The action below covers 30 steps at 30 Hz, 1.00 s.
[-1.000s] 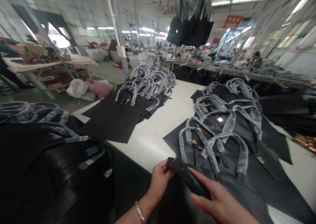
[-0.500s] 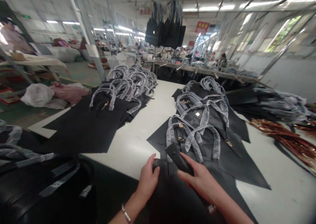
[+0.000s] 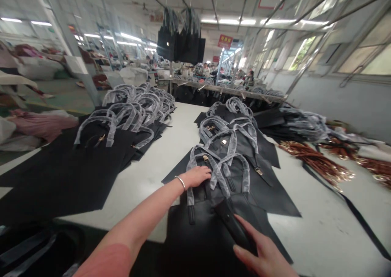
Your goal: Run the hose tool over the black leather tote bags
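Note:
A stack of black handbag pieces (image 3: 195,220) lies before me, with pale film-wrapped handles (image 3: 246,175). My left hand (image 3: 198,176) stretches over the near bag; its fingers are bent together around a dark strap just below a gold clasp (image 3: 205,158). The fingertips are partly hidden. Closer to me, my right hand (image 3: 262,248) is closed on a black oblong pouch-like piece (image 3: 233,224), which slants up and left above the bag's front. I cannot make out exactly what this piece is.
Another pile of black bags (image 3: 91,175) covers the left of the white table (image 3: 146,183). To the right lie brown straps with gold fittings (image 3: 314,163) and a long black strap (image 3: 348,203). Finished-looking bags (image 3: 181,45) hang from overhead hooks.
My left hand has left the near bag's top edge and reached forward to the strap by the clasp. My right hand has lowered slightly, still holding the black piece. The view has turned right.

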### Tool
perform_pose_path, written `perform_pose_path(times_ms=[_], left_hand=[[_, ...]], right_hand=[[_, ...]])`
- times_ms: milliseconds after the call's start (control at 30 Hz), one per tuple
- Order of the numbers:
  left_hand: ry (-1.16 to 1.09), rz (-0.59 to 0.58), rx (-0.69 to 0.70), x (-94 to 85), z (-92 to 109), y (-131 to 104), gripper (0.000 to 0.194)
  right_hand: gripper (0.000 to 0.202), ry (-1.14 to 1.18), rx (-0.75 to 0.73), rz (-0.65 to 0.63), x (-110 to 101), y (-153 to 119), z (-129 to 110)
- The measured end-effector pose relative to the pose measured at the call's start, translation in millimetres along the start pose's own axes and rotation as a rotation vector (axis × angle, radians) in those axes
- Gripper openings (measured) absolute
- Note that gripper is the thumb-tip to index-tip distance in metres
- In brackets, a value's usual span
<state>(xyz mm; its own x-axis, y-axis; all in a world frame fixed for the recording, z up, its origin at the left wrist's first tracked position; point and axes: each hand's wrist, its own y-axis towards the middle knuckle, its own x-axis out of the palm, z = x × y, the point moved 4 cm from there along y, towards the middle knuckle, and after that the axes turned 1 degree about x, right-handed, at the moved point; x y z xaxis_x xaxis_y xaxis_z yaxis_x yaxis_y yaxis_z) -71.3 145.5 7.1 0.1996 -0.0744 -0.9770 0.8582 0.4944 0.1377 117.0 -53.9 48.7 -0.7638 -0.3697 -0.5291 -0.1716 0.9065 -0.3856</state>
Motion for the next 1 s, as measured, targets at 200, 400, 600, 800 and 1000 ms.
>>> perform_pose_path(times_ms=[200,400,600,800,1000], left_hand=[[-0.093,-0.028,0.135,-38.4,8,-3,0.029],[-0.548,-0.129,-0.350,-41.1,42,-55,0.030],[-1.607,0.020,-0.642,19.0,111,-103,0.032],[-1.877,0.480,-0.694,55.7,144,-104,0.042],[-1.979,0.589,-0.721,65.8,147,-102,0.047]], right_hand=[[0.073,0.077,0.047,0.035,-7,-17,17],[0.077,0.138,0.074,0.043,-13,-21,18],[0.075,0.151,0.023,-0.106,-5,-22,7],[0.071,0.210,0.004,-0.270,5,-21,-1],[0.074,0.299,0.008,-0.277,13,-1,-4]])
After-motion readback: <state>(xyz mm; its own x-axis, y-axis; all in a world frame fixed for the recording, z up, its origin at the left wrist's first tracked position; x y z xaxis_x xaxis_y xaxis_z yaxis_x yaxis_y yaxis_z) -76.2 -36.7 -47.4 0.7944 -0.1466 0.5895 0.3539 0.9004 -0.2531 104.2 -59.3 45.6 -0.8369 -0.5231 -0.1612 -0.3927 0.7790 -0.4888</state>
